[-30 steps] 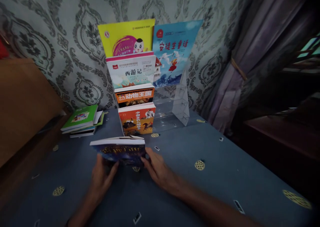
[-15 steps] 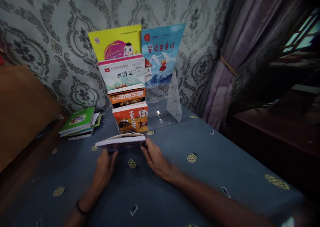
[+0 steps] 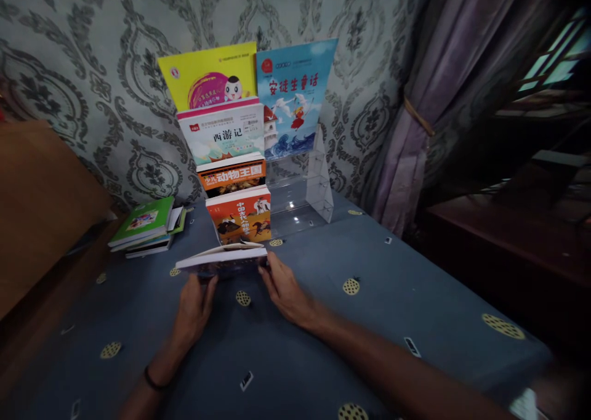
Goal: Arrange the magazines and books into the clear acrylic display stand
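A dark-covered book [image 3: 224,261] is tilted above the table, its white page edge facing up and its cover mostly hidden. My left hand [image 3: 196,303] grips its lower left part, thumb and fingers closed on it. At its right end, my right hand [image 3: 284,287] pinches the side. Just beyond the book stands a clear tiered rack [image 3: 318,189]. Its left column carries an orange book [image 3: 242,214], an orange-and-black book [image 3: 235,177], a white book [image 3: 221,130] and a yellow book [image 3: 207,69]. In the top right slot leans a blue book [image 3: 295,93].
Left of the rack lies a stack of books with a green one [image 3: 145,220] on top. A brown board-like object [image 3: 46,204] stands at the far left. The table [image 3: 305,371] has a blue pineapple-print cloth; a purple curtain [image 3: 410,143] hangs at right.
The view has shifted slightly. Both hands keep their hold on the dark book, which stays in nearly the same place before the rack.
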Motion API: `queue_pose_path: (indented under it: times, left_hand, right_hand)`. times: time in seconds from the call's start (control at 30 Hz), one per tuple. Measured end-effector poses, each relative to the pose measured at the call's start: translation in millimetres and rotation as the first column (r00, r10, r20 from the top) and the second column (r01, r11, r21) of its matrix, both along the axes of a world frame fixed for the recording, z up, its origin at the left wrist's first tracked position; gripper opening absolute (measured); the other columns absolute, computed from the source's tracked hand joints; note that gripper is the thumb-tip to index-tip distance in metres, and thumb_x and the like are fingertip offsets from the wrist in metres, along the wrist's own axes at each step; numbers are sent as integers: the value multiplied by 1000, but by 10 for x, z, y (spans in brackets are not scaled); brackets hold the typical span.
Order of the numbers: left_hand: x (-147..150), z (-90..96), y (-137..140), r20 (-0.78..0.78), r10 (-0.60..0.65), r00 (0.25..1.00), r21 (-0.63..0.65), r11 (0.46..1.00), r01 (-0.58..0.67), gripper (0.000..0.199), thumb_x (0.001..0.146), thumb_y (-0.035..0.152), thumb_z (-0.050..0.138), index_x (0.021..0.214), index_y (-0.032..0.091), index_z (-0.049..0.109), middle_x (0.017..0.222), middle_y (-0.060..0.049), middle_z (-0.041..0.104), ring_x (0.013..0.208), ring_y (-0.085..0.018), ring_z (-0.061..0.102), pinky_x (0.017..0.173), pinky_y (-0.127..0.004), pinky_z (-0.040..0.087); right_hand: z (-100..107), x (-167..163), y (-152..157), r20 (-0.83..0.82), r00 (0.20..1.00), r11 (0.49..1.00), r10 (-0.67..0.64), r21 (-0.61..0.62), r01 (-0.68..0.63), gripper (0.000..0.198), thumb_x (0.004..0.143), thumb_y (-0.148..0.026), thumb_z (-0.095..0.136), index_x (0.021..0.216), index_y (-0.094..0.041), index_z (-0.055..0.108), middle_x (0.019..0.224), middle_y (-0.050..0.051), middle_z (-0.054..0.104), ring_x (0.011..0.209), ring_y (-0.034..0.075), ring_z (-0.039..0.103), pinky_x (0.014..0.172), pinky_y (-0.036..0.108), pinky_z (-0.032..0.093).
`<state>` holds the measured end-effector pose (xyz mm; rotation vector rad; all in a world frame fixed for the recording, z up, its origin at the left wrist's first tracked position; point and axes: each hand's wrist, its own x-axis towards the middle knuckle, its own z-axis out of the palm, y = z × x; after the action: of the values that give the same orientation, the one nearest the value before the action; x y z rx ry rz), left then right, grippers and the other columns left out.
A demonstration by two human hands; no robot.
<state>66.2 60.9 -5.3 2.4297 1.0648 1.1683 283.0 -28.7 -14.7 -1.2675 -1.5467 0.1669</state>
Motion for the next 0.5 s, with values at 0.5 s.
queue_pose_path:
  times: [0.5]
  left_hand:
    - [189, 74, 176, 12, -14, 1000, -33, 999, 15, 26, 96, 49, 45, 97, 23, 48, 83, -8, 70, 77, -28, 71, 67, -39, 55]
  right_hand:
    - [22, 135, 176, 3, 999, 998, -38, 57, 37, 25, 100, -16, 40, 123, -22, 47, 106, 10, 66, 96, 23, 65, 85, 36, 55]
